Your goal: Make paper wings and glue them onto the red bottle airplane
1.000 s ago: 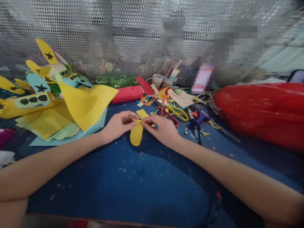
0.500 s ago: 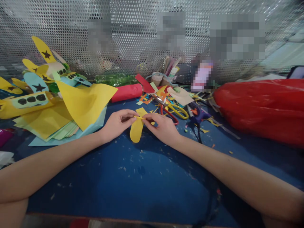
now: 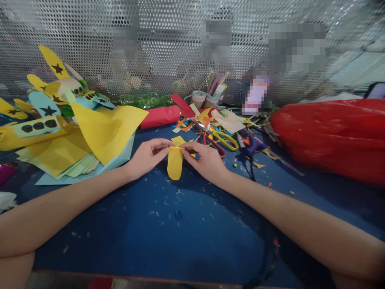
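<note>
Between my two hands hangs a yellow paper piece (image 3: 175,164) with a rounded lower end and a folded top edge. My left hand (image 3: 149,157) pinches that edge at its left end, thumb and fingertips together. At the right end my right hand (image 3: 204,159) pinches the same edge. Just behind my fingertips shows another bit of yellow paper (image 3: 178,140); whether it joins the piece I hold, I cannot tell. Scissors with red and yellow handles (image 3: 224,139) lie beyond my right hand, among paper scraps.
Paper-covered bottle planes (image 3: 45,127) and stacked coloured sheets (image 3: 78,164) fill the left. A red wrapped roll (image 3: 161,117) lies behind my hands. A purple glue gun (image 3: 254,145) and a big red plastic bag (image 3: 327,138) are on the right of the blue table (image 3: 168,241).
The yellow paper piece has turned from a slant to hanging nearly straight and facing me more squarely. Both hands keep their pinch in almost the same place.
</note>
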`<act>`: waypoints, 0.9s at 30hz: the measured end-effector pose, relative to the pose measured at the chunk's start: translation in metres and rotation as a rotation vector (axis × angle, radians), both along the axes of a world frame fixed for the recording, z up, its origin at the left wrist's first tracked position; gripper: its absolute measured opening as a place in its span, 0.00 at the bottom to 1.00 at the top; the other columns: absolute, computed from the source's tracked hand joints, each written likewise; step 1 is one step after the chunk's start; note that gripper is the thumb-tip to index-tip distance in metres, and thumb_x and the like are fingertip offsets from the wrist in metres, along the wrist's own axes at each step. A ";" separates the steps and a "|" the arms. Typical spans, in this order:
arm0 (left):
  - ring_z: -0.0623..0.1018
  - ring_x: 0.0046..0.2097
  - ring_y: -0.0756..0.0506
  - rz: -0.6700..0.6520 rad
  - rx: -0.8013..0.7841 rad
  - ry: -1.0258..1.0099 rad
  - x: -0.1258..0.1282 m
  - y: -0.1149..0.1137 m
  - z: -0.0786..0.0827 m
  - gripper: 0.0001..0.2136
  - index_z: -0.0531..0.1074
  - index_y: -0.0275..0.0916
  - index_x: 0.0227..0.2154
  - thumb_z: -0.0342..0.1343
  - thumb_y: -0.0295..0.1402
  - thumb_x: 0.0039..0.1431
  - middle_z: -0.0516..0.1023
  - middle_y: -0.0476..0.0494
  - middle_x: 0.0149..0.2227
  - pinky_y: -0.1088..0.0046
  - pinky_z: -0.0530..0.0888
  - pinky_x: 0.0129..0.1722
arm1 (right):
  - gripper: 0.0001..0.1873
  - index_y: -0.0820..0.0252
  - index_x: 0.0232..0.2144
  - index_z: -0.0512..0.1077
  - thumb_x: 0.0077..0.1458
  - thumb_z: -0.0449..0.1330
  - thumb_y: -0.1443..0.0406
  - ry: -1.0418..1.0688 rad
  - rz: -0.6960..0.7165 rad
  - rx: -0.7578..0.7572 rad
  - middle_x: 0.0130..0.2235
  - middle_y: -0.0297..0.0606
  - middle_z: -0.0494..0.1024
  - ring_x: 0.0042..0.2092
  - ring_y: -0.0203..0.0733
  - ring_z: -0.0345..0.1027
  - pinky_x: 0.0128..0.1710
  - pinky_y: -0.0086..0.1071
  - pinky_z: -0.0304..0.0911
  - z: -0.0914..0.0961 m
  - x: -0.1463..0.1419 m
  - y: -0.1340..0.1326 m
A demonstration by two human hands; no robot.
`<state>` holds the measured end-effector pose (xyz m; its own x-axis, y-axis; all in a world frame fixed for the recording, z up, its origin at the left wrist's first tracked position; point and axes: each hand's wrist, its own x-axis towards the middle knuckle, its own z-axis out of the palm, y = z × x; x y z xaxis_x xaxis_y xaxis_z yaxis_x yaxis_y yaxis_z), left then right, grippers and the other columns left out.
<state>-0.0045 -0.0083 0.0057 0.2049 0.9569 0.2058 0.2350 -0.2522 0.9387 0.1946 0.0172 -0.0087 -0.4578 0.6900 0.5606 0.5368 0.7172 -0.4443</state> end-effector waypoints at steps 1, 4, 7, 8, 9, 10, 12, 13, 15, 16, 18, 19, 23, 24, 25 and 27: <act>0.79 0.45 0.46 -0.004 -0.006 -0.008 0.000 0.000 0.000 0.07 0.74 0.39 0.38 0.55 0.31 0.57 0.80 0.44 0.43 0.68 0.75 0.48 | 0.08 0.57 0.39 0.73 0.59 0.55 0.65 0.009 -0.006 -0.011 0.36 0.38 0.81 0.36 0.41 0.77 0.38 0.35 0.72 0.000 0.000 0.000; 0.79 0.44 0.46 -0.010 -0.030 -0.042 0.000 0.002 -0.001 0.10 0.73 0.39 0.40 0.59 0.32 0.54 0.80 0.44 0.41 0.67 0.74 0.48 | 0.08 0.57 0.39 0.73 0.58 0.55 0.65 0.041 -0.021 -0.031 0.36 0.37 0.81 0.36 0.41 0.77 0.38 0.36 0.72 0.002 0.000 -0.001; 0.78 0.43 0.47 -0.004 -0.018 -0.041 -0.001 0.004 -0.003 0.08 0.72 0.39 0.37 0.59 0.32 0.54 0.80 0.45 0.40 0.67 0.73 0.49 | 0.08 0.56 0.39 0.73 0.58 0.55 0.65 0.061 -0.010 -0.029 0.37 0.37 0.81 0.36 0.40 0.76 0.38 0.35 0.73 0.003 0.001 -0.001; 0.78 0.43 0.47 -0.003 -0.008 -0.035 -0.001 0.005 -0.003 0.07 0.72 0.39 0.36 0.59 0.32 0.54 0.80 0.45 0.39 0.67 0.73 0.49 | 0.08 0.57 0.39 0.73 0.58 0.55 0.65 0.063 0.000 -0.023 0.37 0.37 0.81 0.36 0.40 0.76 0.38 0.35 0.73 0.003 0.001 -0.001; 0.78 0.42 0.48 -0.004 0.000 -0.027 -0.001 0.005 -0.003 0.06 0.72 0.39 0.35 0.58 0.32 0.54 0.80 0.45 0.39 0.68 0.73 0.49 | 0.08 0.57 0.39 0.73 0.58 0.55 0.65 0.064 0.014 -0.017 0.37 0.37 0.80 0.36 0.40 0.76 0.38 0.35 0.72 0.003 0.000 -0.001; 0.78 0.42 0.48 -0.003 0.005 -0.021 -0.001 0.005 -0.003 0.05 0.72 0.39 0.35 0.57 0.32 0.55 0.79 0.46 0.39 0.68 0.73 0.49 | 0.08 0.57 0.39 0.72 0.58 0.55 0.65 0.064 0.027 -0.010 0.38 0.37 0.80 0.36 0.39 0.76 0.38 0.35 0.72 0.003 0.000 -0.001; 0.77 0.42 0.48 0.012 0.016 -0.019 -0.001 0.005 -0.002 0.05 0.71 0.39 0.35 0.57 0.32 0.55 0.78 0.46 0.39 0.68 0.72 0.48 | 0.07 0.57 0.39 0.72 0.58 0.56 0.65 0.071 0.038 0.002 0.38 0.37 0.80 0.36 0.39 0.75 0.38 0.35 0.72 0.003 0.000 -0.001; 0.76 0.42 0.48 0.034 0.031 -0.022 -0.001 0.005 -0.001 0.05 0.70 0.39 0.35 0.57 0.32 0.55 0.78 0.46 0.38 0.69 0.72 0.47 | 0.07 0.57 0.39 0.72 0.58 0.56 0.65 0.080 0.033 0.008 0.37 0.37 0.80 0.36 0.39 0.75 0.38 0.35 0.72 0.003 0.000 -0.002; 0.75 0.39 0.50 0.099 0.079 -0.016 -0.002 0.004 0.000 0.06 0.68 0.39 0.32 0.58 0.33 0.54 0.76 0.48 0.36 0.72 0.73 0.43 | 0.06 0.56 0.38 0.72 0.58 0.56 0.65 0.117 -0.003 0.023 0.37 0.36 0.80 0.35 0.39 0.74 0.39 0.35 0.71 0.004 0.001 -0.003; 0.74 0.36 0.50 0.128 0.100 0.000 -0.002 0.003 0.000 0.07 0.67 0.39 0.31 0.59 0.34 0.54 0.75 0.49 0.34 0.73 0.73 0.40 | 0.05 0.55 0.37 0.71 0.58 0.57 0.65 0.144 -0.027 0.035 0.36 0.36 0.79 0.35 0.39 0.74 0.38 0.35 0.71 0.005 0.001 -0.003; 0.72 0.32 0.51 0.137 0.104 0.052 -0.002 0.001 0.002 0.08 0.68 0.39 0.27 0.59 0.37 0.53 0.74 0.50 0.30 0.74 0.72 0.35 | 0.02 0.55 0.35 0.70 0.57 0.57 0.65 0.189 -0.065 0.071 0.35 0.35 0.78 0.33 0.38 0.73 0.37 0.35 0.70 0.006 0.002 -0.004; 0.72 0.30 0.51 0.108 0.084 0.080 -0.002 0.000 0.002 0.09 0.70 0.39 0.26 0.59 0.38 0.53 0.74 0.50 0.28 0.74 0.71 0.34 | 0.01 0.55 0.34 0.70 0.57 0.58 0.66 0.194 -0.074 0.105 0.34 0.35 0.77 0.33 0.39 0.72 0.36 0.35 0.70 0.007 0.002 -0.004; 0.76 0.33 0.48 -0.033 -0.013 0.087 0.000 -0.004 0.003 0.09 0.78 0.40 0.30 0.60 0.39 0.52 0.80 0.48 0.30 0.71 0.73 0.37 | 0.04 0.54 0.31 0.68 0.57 0.56 0.68 0.089 -0.014 0.314 0.32 0.36 0.75 0.36 0.42 0.71 0.37 0.38 0.69 0.009 0.004 -0.004; 0.77 0.35 0.48 -0.042 -0.029 0.070 0.000 -0.004 0.003 0.09 0.79 0.40 0.32 0.60 0.39 0.51 0.81 0.48 0.32 0.71 0.74 0.39 | 0.04 0.54 0.30 0.68 0.57 0.56 0.68 0.049 0.020 0.360 0.32 0.37 0.75 0.36 0.42 0.71 0.37 0.38 0.68 0.009 0.004 -0.003; 0.78 0.37 0.47 -0.046 -0.040 0.051 0.001 -0.005 0.003 0.09 0.79 0.40 0.33 0.60 0.39 0.51 0.82 0.47 0.35 0.70 0.74 0.41 | 0.05 0.54 0.31 0.68 0.57 0.56 0.69 0.013 0.054 0.398 0.32 0.37 0.76 0.36 0.42 0.70 0.37 0.38 0.68 0.009 0.004 -0.003; 0.78 0.38 0.46 -0.052 -0.052 0.024 0.001 -0.004 0.003 0.09 0.79 0.40 0.32 0.61 0.38 0.50 0.82 0.47 0.36 0.69 0.74 0.43 | 0.04 0.55 0.32 0.69 0.58 0.56 0.68 -0.046 0.107 0.446 0.33 0.38 0.76 0.36 0.42 0.70 0.37 0.38 0.68 0.007 0.003 -0.002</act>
